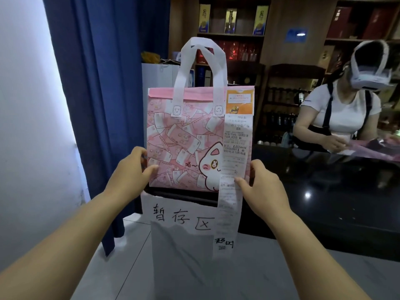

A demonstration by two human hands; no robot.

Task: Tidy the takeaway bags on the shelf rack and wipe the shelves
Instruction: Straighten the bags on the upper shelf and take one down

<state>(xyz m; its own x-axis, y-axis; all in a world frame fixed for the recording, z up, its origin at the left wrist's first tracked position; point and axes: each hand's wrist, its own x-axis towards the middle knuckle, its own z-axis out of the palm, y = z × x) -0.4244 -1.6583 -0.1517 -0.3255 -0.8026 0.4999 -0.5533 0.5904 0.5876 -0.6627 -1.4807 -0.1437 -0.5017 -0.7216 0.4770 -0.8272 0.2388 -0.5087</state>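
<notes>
A pink takeaway bag (184, 139) with a cartoon cat print and white handles stands upright on the end of a dark counter (324, 191). A long white receipt (229, 191) hangs down its right side. My left hand (134, 169) grips the bag's lower left edge, thumb on the front. My right hand (259, 185) grips the lower right edge, thumb pressing on the receipt.
A white paper sign (179, 217) with handwritten characters hangs from the counter edge below the bag. A blue curtain (104, 105) hangs at left. Another person (337, 118) in a headset works behind the counter at right. Wooden shelves (233, 40) with boxes and bottles line the back.
</notes>
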